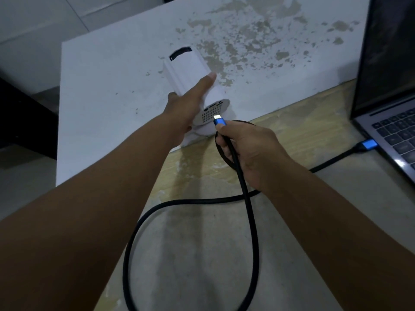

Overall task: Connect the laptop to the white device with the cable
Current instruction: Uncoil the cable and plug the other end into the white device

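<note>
A white cylindrical device (186,66) lies tilted against the wall at the back of the table, its perforated rear panel facing me. My left hand (188,102) grips its body from the left. My right hand (244,151) pinches a black braided cable (247,196) just behind its blue plug (219,121), whose metal tip sits close in front of the device's rear panel, apart from it. The cable loops over the table and its other blue plug (368,144) sits in the left side of the open laptop (395,135) at the right.
The worn table top (314,221) runs to a white wall with peeling paint (247,37) right behind the device. The table's left edge drops off near my left forearm. The cable loop (134,243) lies across the near table.
</note>
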A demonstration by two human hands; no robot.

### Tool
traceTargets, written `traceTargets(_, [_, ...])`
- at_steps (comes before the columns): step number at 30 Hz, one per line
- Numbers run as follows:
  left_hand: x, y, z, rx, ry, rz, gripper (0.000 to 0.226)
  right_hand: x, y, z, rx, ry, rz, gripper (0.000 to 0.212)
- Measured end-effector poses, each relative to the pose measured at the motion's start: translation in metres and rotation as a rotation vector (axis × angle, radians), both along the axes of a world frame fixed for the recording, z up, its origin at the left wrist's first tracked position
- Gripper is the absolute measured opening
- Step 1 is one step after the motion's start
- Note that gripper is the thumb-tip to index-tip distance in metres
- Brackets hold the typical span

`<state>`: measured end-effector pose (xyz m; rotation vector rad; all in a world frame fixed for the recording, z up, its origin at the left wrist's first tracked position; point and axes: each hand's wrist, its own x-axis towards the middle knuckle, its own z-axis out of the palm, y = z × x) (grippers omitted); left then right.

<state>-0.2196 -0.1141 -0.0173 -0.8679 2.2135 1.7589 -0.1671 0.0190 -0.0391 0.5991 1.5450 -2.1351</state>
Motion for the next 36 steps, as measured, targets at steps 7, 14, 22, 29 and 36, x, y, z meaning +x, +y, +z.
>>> traceTargets(7, [-0.001, -0.001, -0.001, -0.026, -0.004, -0.019, 0.103, -0.003, -0.008, 0.003, 0.162, 0.159, -0.075, 0.019])
traceTargets(14, [-0.002, -0.004, -0.001, -0.024, -0.008, -0.04, 0.105, -0.003, -0.013, 0.006, 0.148, 0.196, -0.078, 0.018])
traceTargets(22, [-0.002, -0.005, -0.004, -0.019, 0.003, -0.036, 0.105, -0.001, -0.014, 0.008, 0.076, 0.18, -0.095, 0.019])
traceTargets(29, [-0.003, -0.005, -0.006, -0.026, 0.019, -0.038, 0.107, -0.003, -0.017, 0.011, 0.052, 0.15, -0.102, 0.012])
traceTargets(36, [-0.007, -0.009, -0.007, -0.007, 0.003, -0.069, 0.099, -0.005, -0.017, 0.012, 0.014, 0.101, -0.154, 0.008])
